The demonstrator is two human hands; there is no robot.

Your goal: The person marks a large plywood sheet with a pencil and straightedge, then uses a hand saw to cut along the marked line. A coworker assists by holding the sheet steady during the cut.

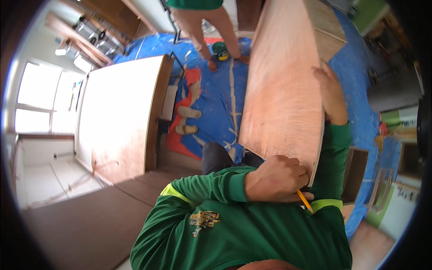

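Observation:
A long reddish-tan plywood board (283,99) stretches away from my chest, its near end close to my body. My left hand (279,179) is closed over the near end of the board, with a yellow pencil (305,201) in its fingers; the pencil points down toward my right sleeve. Farther along, my right hand (330,92) is gripping the board's right edge, thumb side on the upper face. The fingers under the board are hidden.
Blue tarp (216,103) covers the floor. Beyond the board stands a person (202,27) in a green top, a green-and-yellow can (220,51) between their feet. A pair of slippers (188,119) lies on the tarp. At left is a large pale panel (119,117).

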